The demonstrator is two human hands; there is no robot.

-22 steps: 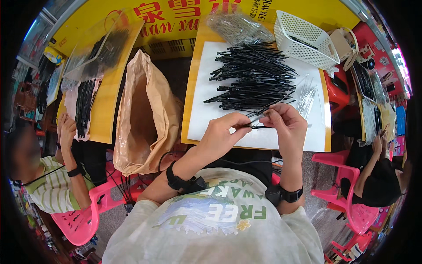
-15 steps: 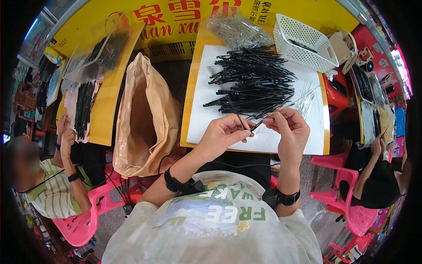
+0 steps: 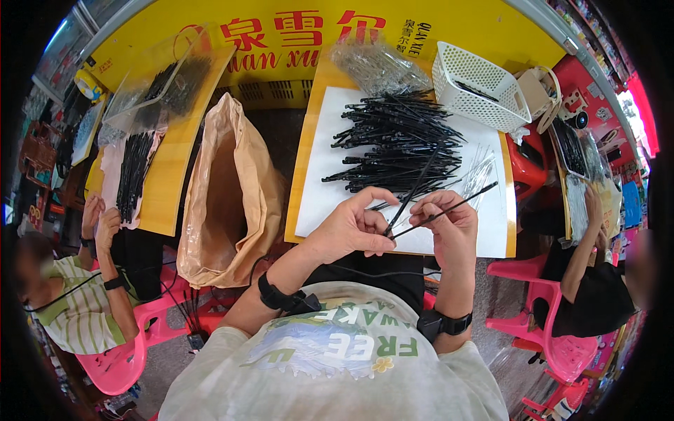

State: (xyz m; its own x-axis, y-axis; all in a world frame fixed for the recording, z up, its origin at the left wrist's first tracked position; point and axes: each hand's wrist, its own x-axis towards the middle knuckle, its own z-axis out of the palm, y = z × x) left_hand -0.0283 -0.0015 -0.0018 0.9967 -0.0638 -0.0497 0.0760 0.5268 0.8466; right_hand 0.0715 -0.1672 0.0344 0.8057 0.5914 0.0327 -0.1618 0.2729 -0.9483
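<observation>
Between the thumb and fingers of my left hand [image 3: 354, 226] is a thin black rod [image 3: 418, 181] that slants up and away to the right. My right hand [image 3: 451, 223] pinches another slim black rod [image 3: 479, 194], whose far end sticks out to the right. The near ends of both rods come together at my left fingertips. Beyond my hands, a large heap of similar black rods [image 3: 400, 137] lies on a white sheet [image 3: 319, 210]. Several thin, clear or silvery strands [image 3: 479, 172] lie right of the heap.
A clear plastic bag [image 3: 379, 64] and a white perforated basket [image 3: 484, 105] stand at the table's far side. An open brown paper bag [image 3: 242, 189] is on my left. Co-workers sit on pink chairs at both sides; their tables [image 3: 184, 158] hold black rods.
My right hand has tilted its rod, which now points out to the right. The left-hand rod now slants up to the right. The right co-worker's arm has reached farther over their table.
</observation>
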